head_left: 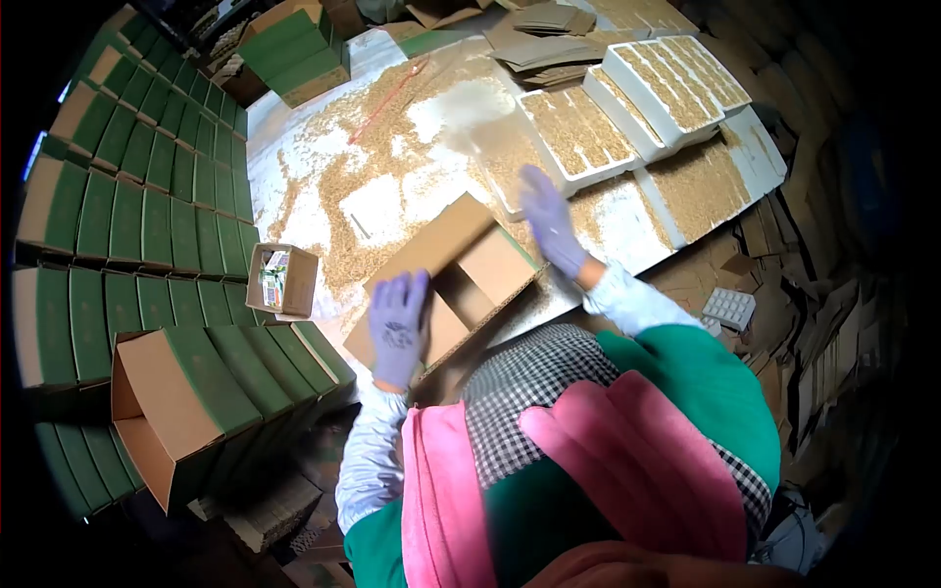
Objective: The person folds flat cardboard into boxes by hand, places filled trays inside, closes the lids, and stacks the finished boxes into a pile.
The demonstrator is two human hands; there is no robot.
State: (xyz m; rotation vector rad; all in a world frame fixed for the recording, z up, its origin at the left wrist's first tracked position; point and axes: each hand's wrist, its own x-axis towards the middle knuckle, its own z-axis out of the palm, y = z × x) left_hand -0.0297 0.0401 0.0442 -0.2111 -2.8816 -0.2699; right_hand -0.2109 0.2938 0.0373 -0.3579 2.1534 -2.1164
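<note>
A brown cardboard box (431, 250) lies at the near edge of the table, its flaps partly folded inward with a dark gap between them. My left hand (399, 328), in a pale purple glove with a dark print, rests on the box's left part, fingers spread over the cardboard. To the right of the box, my right hand (551, 220), gloved alike, is raised off it with its fingers extended and slightly blurred; nothing shows in it. White foam trays (578, 137) filled with tan grains stand just beyond my right hand.
Green boxes (147, 220) are stacked along the left, with an open one (172, 392) at the near left. A small carton (281, 279) of packets stands left of the box. Grains cover parts of the white table (377, 206). Flat cardboard (549, 49) lies at the back.
</note>
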